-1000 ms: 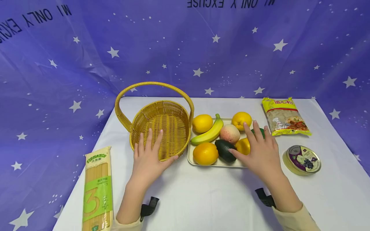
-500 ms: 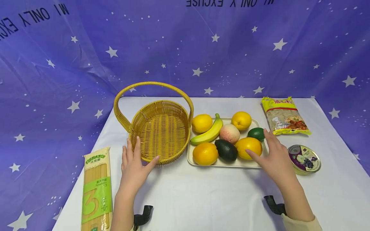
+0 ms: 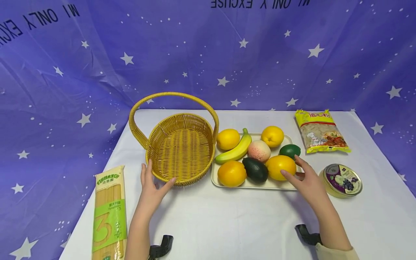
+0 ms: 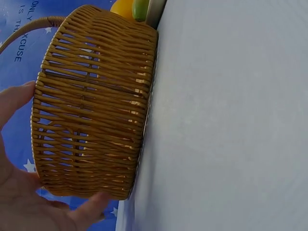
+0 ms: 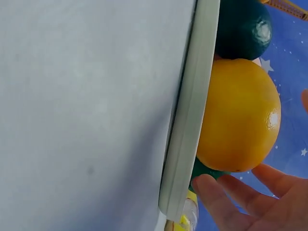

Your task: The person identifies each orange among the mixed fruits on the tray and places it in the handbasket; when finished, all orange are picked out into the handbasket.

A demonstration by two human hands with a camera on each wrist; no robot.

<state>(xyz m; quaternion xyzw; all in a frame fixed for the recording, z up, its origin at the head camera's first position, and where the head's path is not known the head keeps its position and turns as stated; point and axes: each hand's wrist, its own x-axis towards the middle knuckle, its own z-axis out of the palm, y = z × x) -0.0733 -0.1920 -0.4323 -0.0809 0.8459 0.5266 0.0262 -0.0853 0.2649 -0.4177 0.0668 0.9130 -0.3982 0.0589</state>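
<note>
Near the front left rim of the yellow wicker basket (image 3: pixel 182 155), my left hand (image 3: pixel 153 191) is spread, thumb tip at the rim. In the left wrist view its other fingers (image 4: pixel 91 211) lie along the basket's outer wall. My right hand (image 3: pixel 310 182) reaches over the right end of a cream tray (image 3: pixel 240 186), fingers spread beside an orange (image 3: pixel 281 168). In the right wrist view the fingertips come right up to the orange's side, while the thumb (image 5: pixel 305 100) stands apart from it. A green lime-like fruit (image 3: pixel 290 151) is just behind the fingers.
Also on the tray are a banana (image 3: pixel 234 150), a peach (image 3: pixel 259 151), a dark avocado (image 3: pixel 255 170) and several yellow-orange fruits. A spaghetti pack (image 3: pixel 109 216) lies at left. A yellow food bag (image 3: pixel 322 131) and a round tin (image 3: pixel 341 180) are at right.
The left hand has drawn back and left from over the basket to its near rim. My right hand has moved right and down to the orange's right side.
</note>
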